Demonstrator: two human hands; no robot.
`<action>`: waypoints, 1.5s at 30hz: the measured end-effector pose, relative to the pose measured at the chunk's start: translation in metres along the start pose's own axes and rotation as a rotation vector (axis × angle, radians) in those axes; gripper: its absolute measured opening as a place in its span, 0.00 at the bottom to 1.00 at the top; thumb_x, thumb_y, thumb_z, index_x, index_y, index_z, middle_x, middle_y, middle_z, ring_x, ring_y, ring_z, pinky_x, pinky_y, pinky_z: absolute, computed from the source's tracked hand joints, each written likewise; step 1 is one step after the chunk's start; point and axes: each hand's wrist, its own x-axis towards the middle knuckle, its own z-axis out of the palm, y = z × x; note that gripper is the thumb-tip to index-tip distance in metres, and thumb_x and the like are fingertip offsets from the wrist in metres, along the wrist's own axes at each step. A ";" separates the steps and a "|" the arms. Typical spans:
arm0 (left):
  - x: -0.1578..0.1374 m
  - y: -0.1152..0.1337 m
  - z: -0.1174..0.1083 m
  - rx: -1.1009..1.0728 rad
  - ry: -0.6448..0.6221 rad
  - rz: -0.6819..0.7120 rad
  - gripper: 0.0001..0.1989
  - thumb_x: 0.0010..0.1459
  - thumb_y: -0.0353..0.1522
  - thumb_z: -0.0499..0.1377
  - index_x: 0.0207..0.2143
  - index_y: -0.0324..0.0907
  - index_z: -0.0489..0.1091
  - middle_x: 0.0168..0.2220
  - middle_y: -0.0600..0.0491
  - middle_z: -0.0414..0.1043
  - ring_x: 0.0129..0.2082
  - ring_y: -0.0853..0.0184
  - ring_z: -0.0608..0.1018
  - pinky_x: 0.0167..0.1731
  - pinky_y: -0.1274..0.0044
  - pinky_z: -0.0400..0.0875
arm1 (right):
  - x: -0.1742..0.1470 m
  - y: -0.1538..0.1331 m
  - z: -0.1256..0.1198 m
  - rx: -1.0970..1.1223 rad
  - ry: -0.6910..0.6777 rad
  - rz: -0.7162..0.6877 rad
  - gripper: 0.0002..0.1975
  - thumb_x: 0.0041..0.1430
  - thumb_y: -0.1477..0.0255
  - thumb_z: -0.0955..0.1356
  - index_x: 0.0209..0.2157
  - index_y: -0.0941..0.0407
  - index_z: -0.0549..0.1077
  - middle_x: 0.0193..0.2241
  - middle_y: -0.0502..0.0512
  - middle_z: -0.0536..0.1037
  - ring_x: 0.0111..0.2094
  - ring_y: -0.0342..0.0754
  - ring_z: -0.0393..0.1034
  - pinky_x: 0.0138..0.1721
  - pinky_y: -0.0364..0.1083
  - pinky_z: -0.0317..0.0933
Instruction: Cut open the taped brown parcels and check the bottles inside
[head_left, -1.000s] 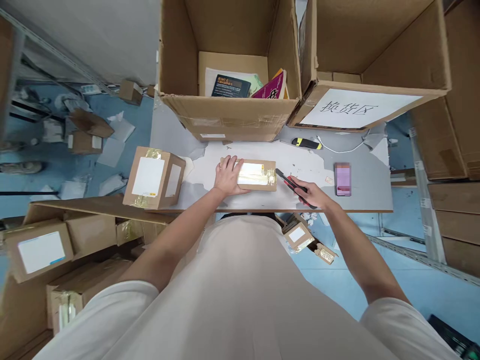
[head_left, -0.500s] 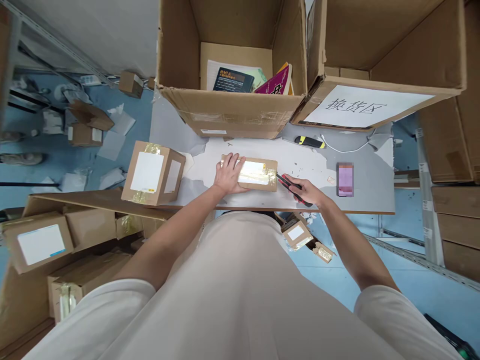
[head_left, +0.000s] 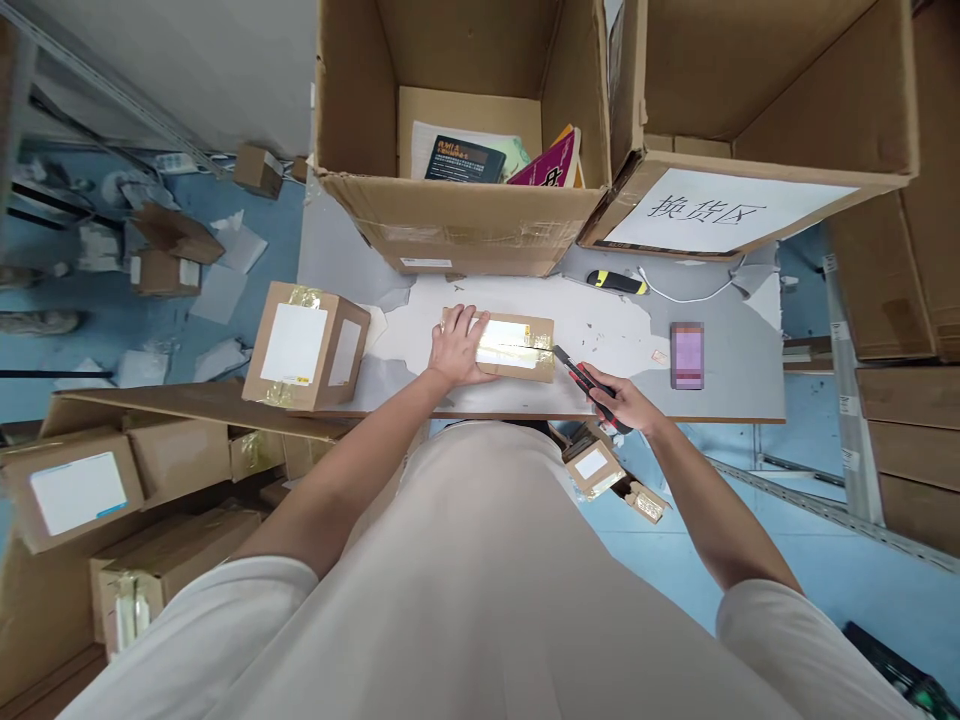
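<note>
A small taped cardboard box (head_left: 517, 365) with a white label lies on the worktable in front of me. My left hand (head_left: 457, 347) grips its left end, fingers over the top and thumb along the near side. A thin dark slit runs lengthwise across the label and tape. Just off the box's right end, my right hand (head_left: 619, 398) holds a black and red utility knife (head_left: 592, 388), its tip pointing at the box.
A larger labelled box (head_left: 341, 355) stands at the left. Behind are two big open cartons, one holding books (head_left: 465, 160). A black-yellow cutter (head_left: 616, 282), a white cable (head_left: 686, 300) and a phone (head_left: 687, 355) lie to the right. Several boxes (head_left: 172, 455) fill the lower left.
The knife has drawn back slightly to the right and towards me, away from the box's end. A dark slit now shows along the label. My left hand stays put.
</note>
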 end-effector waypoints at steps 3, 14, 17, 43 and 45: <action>0.000 0.000 0.001 -0.001 0.020 0.000 0.55 0.42 0.57 0.59 0.66 0.41 0.44 0.65 0.38 0.45 0.64 0.42 0.47 0.51 0.57 0.56 | 0.000 -0.001 0.013 0.032 0.042 -0.005 0.35 0.59 0.58 0.66 0.65 0.48 0.53 0.28 0.48 0.69 0.19 0.37 0.63 0.17 0.39 0.60; 0.002 0.001 0.001 0.026 0.006 -0.015 0.54 0.44 0.56 0.58 0.66 0.41 0.43 0.66 0.39 0.44 0.65 0.44 0.45 0.54 0.57 0.53 | -0.020 0.025 0.037 0.059 0.136 -0.038 0.38 0.58 0.56 0.65 0.65 0.53 0.51 0.27 0.49 0.71 0.18 0.38 0.61 0.17 0.41 0.60; 0.003 0.001 0.000 0.021 0.010 -0.023 0.52 0.45 0.55 0.58 0.66 0.41 0.43 0.66 0.39 0.44 0.65 0.44 0.45 0.53 0.57 0.54 | -0.015 0.019 0.044 0.121 0.160 -0.040 0.38 0.57 0.56 0.65 0.65 0.52 0.51 0.29 0.50 0.71 0.19 0.39 0.62 0.17 0.41 0.62; 0.001 0.001 -0.001 -0.062 0.017 -0.041 0.58 0.40 0.59 0.60 0.66 0.41 0.42 0.66 0.38 0.43 0.65 0.42 0.44 0.55 0.57 0.52 | -0.011 0.020 0.032 0.135 0.224 -0.073 0.40 0.55 0.54 0.67 0.65 0.50 0.51 0.32 0.50 0.71 0.20 0.38 0.64 0.18 0.41 0.63; 0.001 0.001 -0.001 -0.061 0.021 -0.036 0.58 0.40 0.59 0.60 0.66 0.41 0.42 0.66 0.38 0.43 0.65 0.42 0.44 0.54 0.57 0.53 | -0.012 0.022 0.033 0.123 0.231 -0.065 0.39 0.55 0.54 0.66 0.65 0.49 0.51 0.32 0.50 0.71 0.20 0.38 0.64 0.19 0.41 0.63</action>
